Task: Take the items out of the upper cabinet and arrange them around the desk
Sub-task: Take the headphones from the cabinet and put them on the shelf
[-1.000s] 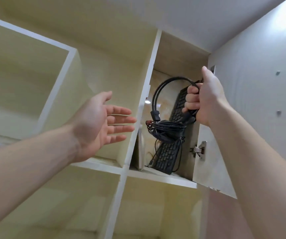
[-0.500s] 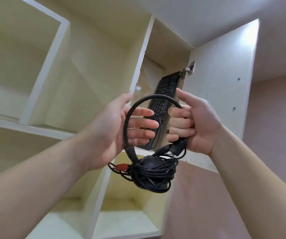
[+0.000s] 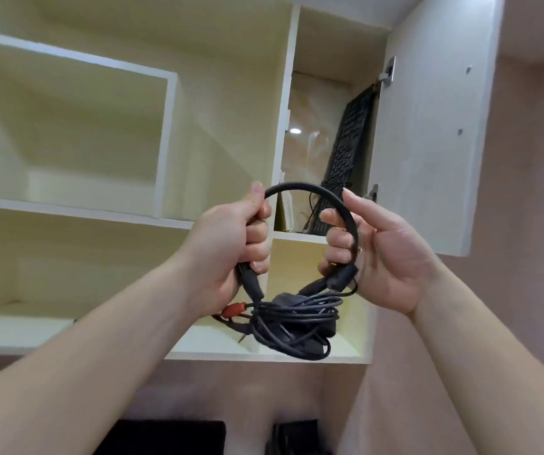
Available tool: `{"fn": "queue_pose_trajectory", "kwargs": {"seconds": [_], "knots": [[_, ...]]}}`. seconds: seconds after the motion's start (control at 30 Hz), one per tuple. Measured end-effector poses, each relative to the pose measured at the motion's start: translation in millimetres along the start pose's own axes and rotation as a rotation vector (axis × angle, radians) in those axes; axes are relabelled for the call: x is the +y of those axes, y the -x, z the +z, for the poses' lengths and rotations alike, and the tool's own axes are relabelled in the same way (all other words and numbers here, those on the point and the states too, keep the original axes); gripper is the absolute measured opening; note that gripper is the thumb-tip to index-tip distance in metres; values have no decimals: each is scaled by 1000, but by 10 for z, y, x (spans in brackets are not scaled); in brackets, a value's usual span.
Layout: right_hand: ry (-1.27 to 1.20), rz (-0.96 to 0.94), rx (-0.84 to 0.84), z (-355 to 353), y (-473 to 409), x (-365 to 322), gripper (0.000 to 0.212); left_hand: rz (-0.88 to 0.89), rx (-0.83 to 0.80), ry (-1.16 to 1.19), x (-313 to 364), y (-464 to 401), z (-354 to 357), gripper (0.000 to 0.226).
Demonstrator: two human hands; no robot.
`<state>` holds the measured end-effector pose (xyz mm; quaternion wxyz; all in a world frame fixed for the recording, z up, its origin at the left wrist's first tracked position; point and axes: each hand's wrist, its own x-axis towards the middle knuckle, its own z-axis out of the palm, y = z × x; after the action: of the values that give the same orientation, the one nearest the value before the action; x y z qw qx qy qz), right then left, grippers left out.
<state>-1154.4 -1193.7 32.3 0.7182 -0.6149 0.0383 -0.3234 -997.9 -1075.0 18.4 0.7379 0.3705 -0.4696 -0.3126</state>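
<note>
A black headset (image 3: 303, 188) with a thin arched band hangs between both hands in front of the cabinet. My left hand (image 3: 228, 251) grips the band's left side, thumb on top. My right hand (image 3: 378, 254) holds the right side with curled fingers, thumb stretched out. Its dark cable (image 3: 293, 326) is wound in a bundle below, with a red plug (image 3: 231, 311) sticking out left. A black keyboard (image 3: 346, 152) stands on end in the open upper cabinet compartment (image 3: 310, 238) behind the headset.
The white cabinet door (image 3: 428, 142) stands open to the right, with hinges on its inner edge. Pale open shelves (image 3: 77, 211) fill the left side. A flat pale object (image 3: 285, 208) leans inside the compartment. Dark objects (image 3: 165, 436) show at the bottom edge.
The headset came out of the compartment and down. My left hand, open a second ago, now grips the band's left side. The view tilted downward.
</note>
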Motion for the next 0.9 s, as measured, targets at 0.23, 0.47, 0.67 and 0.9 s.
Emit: {"fn": "queue_pose_trajectory", "kwargs": {"seconds": [0.23, 0.47, 0.67, 0.9], "knots": [[230, -24, 106, -143, 668, 497, 42, -35, 148, 47, -141, 545, 92, 38], [129, 54, 90, 4, 1084, 1131, 36, -121, 323, 99, -439, 1059, -76, 38], [146, 114, 134, 411, 1015, 1543, 20, -173, 413, 107, -471, 1373, -540, 39], [9, 218, 195, 1103, 933, 2229, 23, -263, 394, 54, -404, 1949, -1418, 40]]}}
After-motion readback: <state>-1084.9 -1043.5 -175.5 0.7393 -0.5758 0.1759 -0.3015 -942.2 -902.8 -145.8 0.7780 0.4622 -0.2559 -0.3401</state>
